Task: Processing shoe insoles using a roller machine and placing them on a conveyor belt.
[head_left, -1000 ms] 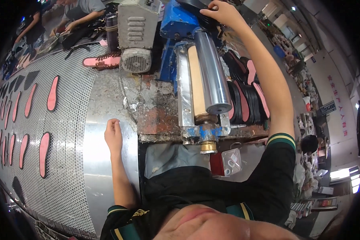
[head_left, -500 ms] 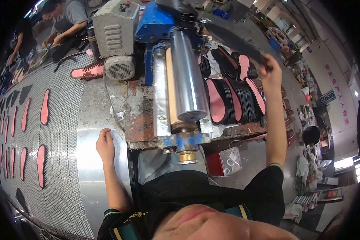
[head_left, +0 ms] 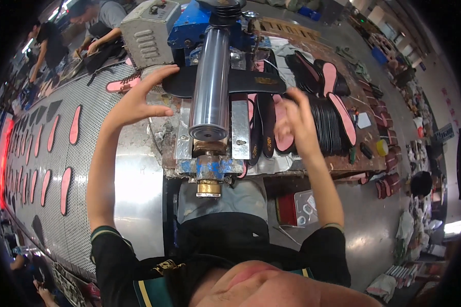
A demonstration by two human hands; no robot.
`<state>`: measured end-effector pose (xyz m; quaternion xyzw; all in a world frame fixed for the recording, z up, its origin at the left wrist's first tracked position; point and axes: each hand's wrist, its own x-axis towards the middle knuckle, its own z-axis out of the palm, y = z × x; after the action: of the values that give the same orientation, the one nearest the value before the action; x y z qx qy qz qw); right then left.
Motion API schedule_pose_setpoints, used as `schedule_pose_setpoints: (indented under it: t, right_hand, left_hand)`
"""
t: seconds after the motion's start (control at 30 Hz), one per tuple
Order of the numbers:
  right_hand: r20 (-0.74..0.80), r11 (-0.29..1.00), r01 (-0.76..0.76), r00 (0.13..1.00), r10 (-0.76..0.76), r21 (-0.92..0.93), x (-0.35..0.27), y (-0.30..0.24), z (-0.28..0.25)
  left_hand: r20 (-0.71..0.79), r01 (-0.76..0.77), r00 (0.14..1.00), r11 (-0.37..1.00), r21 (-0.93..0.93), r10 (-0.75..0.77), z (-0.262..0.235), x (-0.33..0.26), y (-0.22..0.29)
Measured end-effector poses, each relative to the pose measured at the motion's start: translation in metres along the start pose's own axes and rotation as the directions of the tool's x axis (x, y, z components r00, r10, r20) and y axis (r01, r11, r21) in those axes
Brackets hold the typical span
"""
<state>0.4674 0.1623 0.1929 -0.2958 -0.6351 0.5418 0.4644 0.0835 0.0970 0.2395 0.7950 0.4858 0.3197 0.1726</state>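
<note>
A black insole [head_left: 256,83] with gold lettering lies crosswise at a shiny steel roller [head_left: 210,87], one end showing on each side. My left hand [head_left: 141,100] is open beside the insole's left end, thumb spread wide and fingertips at its upper edge. Close to the insole's right tip is my right hand [head_left: 298,120], its fingers loosely bent and apart, with nothing visible in them. Below that hand, several black-and-pink insoles [head_left: 283,128] stand on edge in a row on the bench.
A grey motor box [head_left: 151,36] stands behind on the left. Pink insoles [head_left: 66,189] lie in rows on a mesh conveyor [head_left: 92,169] at the left. More insoles [head_left: 329,77] are stacked far right on the bench [head_left: 363,148]. Two people work at the back left.
My left hand has risen from the metal plate to the insole's left end. My right hand has come inward and down. The black insole, previously blurred at the back right, now lies at the roller.
</note>
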Motion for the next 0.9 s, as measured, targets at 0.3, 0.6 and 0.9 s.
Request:
schedule_pose_setpoints:
  t: [0.3, 0.6, 0.9]
  right_hand:
    - [0.512, 0.579, -0.777, 0.403, 0.759, -0.246, -0.184, 0.173, -0.005]
    - [0.134, 0.609, -0.792, 0.600, 0.788, -0.033, -0.215, 0.216, 0.010]
    - [0.213, 0.572, -0.817, 0.546, 0.810, -0.081, -0.201, 0.219, 0.002]
  left_hand:
    - [0.073, 0.061, 0.994, 0.968, 0.243, -0.081, -0.041, -0.034, -0.027]
    - [0.181, 0.573, 0.801, 0.643, -0.508, -0.571, -0.031, -0.154, -0.082]
    - [0.071, 0.216, 0.171, -0.032, -0.976, -0.983, -0.004, -0.386, -0.100]
